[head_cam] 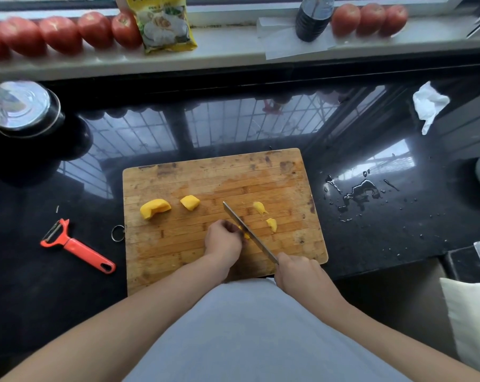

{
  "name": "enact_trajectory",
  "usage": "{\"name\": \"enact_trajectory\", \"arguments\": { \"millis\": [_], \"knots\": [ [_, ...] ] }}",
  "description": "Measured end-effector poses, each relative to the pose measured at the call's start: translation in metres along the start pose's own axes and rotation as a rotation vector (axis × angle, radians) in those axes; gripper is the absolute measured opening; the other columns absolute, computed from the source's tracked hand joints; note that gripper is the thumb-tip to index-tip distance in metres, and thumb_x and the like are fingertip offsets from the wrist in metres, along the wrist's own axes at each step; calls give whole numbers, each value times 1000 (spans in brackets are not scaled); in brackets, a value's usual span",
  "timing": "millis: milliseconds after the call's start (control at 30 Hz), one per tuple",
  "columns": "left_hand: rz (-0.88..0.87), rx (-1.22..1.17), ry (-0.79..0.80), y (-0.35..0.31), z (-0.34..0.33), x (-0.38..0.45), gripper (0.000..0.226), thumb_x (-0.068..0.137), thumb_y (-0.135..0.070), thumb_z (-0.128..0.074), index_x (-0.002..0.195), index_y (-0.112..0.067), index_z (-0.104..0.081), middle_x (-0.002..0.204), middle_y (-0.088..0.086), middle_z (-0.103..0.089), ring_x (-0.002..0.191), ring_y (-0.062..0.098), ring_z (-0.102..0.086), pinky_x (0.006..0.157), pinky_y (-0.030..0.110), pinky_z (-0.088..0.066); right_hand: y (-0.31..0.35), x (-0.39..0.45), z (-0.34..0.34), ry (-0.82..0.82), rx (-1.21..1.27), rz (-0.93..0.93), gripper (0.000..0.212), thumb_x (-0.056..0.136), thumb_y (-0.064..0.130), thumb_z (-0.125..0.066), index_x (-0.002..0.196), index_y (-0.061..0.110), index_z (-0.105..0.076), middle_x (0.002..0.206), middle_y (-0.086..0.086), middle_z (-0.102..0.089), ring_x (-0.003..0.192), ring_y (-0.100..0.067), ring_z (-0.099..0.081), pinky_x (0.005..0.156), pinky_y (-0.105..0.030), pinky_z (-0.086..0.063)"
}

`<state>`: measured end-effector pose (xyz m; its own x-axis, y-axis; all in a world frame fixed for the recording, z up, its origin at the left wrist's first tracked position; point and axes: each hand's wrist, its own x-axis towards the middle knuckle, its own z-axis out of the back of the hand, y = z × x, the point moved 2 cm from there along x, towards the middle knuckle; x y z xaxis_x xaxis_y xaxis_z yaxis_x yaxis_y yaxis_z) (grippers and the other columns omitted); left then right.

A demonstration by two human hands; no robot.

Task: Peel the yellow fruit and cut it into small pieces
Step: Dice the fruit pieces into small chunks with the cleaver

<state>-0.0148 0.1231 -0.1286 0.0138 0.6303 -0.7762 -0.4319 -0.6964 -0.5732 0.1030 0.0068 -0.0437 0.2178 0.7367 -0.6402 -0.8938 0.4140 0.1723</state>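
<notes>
Both hands work on the wooden cutting board (pixel 222 186). The left hand (pixel 223 239) has its fingers curled down on a small piece of yellow fruit (pixel 245 235), and most of this piece is hidden under the fingers and behind the knife (pixel 248 231). The right hand (pixel 298 272) grips the knife handle, which is fully covered by the fist. The blade lies against the held piece, just beside the left fingertips; I cannot tell if it has cut through.

Four more peeled yellow pieces lie on the board: a large chunk (pixel 154 208) and a smaller chunk (pixel 190 202) to the left, and two thin slices (pixel 260 207) (pixel 272 224) to the right of the blade.

The board rests on a glossy black counter (pixel 399 232) that reflects window bars. A red peeler (pixel 73 245) lies left of the board, and a little spilled water (pixel 357 193) is at the right. A crumpled tissue (pixel 429 106) and a metal bowl (pixel 22 107) stand further back. On the windowsill (pixel 233 48) are tomatoes (pixel 59 33), a yellow packet (pixel 164 23) cut off at the top, and a dark bottle (pixel 313 19), also cut off.
</notes>
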Motion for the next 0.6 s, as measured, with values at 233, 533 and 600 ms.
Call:
{"name": "enact_trajectory", "arguments": {
  "millis": [233, 533, 600],
  "knots": [
    [-39, 62, -12, 0, 1, 1, 15, 89, -1, -64, 85, -14, -68, 90, 9, -73, 87, 27, -72, 82, 46, -65, 23, 31, 7, -50, 63, 6, 16, 103, 17, -40, 100, 12, -54, 96, -12, -68, 90, -38, -66, 70, -42, -52],
    [-428, 553, 101, -15, 19, -12, 20, 96, -23, -69, 113, -26, -58, 114, -5, -61, 100, 17, -64, 85, 42, -61, -3, 31, 17, -216, 262, -56, 23, 105, 31, -47, 98, 17, -64, 79, -1, -65, 65, -13, -60, 57, -27, -52],
    [-770, 985, 157, -23, 26, -12, 31, 100, -25, -62, 130, -30, -56, 121, -6, -54, 99, 16, -61, 80, 35, -59, -11, 26, 16, -229, 245, -83, 24, 105, 31, -47, 93, 17, -63, 78, -1, -65, 66, -14, -61, 59, -29, -54]
  ]
}}
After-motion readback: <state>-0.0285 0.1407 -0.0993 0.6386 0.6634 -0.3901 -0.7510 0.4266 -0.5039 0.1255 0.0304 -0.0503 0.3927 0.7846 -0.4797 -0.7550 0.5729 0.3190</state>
